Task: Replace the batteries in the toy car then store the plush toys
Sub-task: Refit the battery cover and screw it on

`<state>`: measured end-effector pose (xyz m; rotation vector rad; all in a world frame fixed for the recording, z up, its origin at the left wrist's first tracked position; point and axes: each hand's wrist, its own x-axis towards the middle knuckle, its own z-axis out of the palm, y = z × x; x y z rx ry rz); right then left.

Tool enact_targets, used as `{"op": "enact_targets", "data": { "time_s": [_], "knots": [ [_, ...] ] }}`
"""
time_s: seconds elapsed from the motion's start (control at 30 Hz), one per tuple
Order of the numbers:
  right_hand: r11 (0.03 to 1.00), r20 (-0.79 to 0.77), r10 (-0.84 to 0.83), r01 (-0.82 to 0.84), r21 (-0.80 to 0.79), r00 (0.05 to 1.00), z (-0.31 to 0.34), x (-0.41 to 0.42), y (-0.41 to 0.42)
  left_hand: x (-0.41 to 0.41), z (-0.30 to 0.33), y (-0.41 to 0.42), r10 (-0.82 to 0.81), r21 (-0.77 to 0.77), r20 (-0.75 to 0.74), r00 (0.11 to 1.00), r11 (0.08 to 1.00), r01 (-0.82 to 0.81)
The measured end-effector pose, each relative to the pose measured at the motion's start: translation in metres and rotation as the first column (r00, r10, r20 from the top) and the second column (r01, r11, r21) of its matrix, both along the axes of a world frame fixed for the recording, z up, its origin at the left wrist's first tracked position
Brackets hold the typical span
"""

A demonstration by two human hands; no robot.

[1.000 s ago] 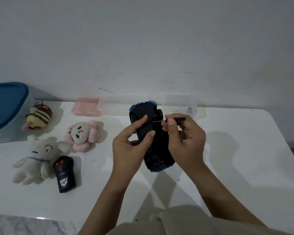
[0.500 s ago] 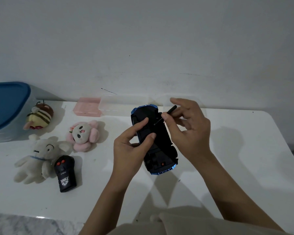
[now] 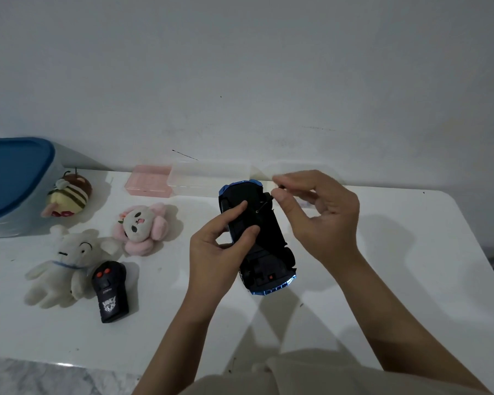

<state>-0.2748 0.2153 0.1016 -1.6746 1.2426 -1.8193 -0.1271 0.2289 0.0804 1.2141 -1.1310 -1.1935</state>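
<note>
The toy car (image 3: 255, 238) is held belly-up above the white bench (image 3: 397, 252), its long axis running from far-left to near-right, blue nose edge toward the wall and the tail with a small red switch nearest the person. The left hand (image 3: 220, 252) grasps it from the left side, thumb and forefinger pressed onto the black underside. The right hand (image 3: 322, 215) sits to the right of the car's far end and pinches a thin screwdriver (image 3: 264, 205) between thumb and fingertips. The tool slants down and leftward, its tip resting on the underside near the far wheel, presumably at the battery cover screw. So the work lies left of and below the right grip. The plush toys (image 3: 139, 228) lie well apart on the left, beside a black remote (image 3: 110, 292), not yet stored.
</note>
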Motion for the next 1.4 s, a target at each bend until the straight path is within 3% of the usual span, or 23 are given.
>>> {"op": "enact_targets", "data": {
  "time_s": [0.2,0.37,0.7,0.87,1.03,1.17,1.4],
  "knots": [
    [0.999,0.088,0.021,-0.025,0.044,0.996,0.003,0.007,0.001,0.002,0.0,0.0,0.006,0.008,-0.001,1.0,1.0,-0.006],
    [0.998,-0.002,0.057,-0.057,0.024,0.998,0.002,0.007,-0.002,0.001,0.001,0.0,-0.009,0.006,-0.012,1.0,1.0,0.009],
    [0.996,-0.034,0.084,-0.082,0.034,0.996,0.003,0.006,-0.008,0.001,-0.002,0.001,-0.012,0.016,-0.025,1.0,1.0,0.012],
    [0.991,0.065,0.092,-0.098,0.087,0.994,0.003,0.008,-0.008,0.002,-0.003,0.0,-0.019,0.024,-0.047,0.999,0.999,0.02],
    [0.999,-0.027,0.036,-0.035,0.021,0.999,-0.001,0.006,-0.009,0.003,-0.005,-0.001,-0.003,0.027,-0.034,0.999,1.0,0.004],
    [0.993,0.05,0.068,-0.072,0.092,0.996,0.0,0.007,-0.007,0.004,-0.006,0.0,-0.005,0.035,-0.037,0.999,0.999,0.006],
    [0.996,-0.121,-0.061,0.068,0.05,0.991,-0.009,0.005,-0.013,0.003,-0.009,0.002,-0.013,0.047,-0.067,0.998,0.999,0.016]
  ]
}}
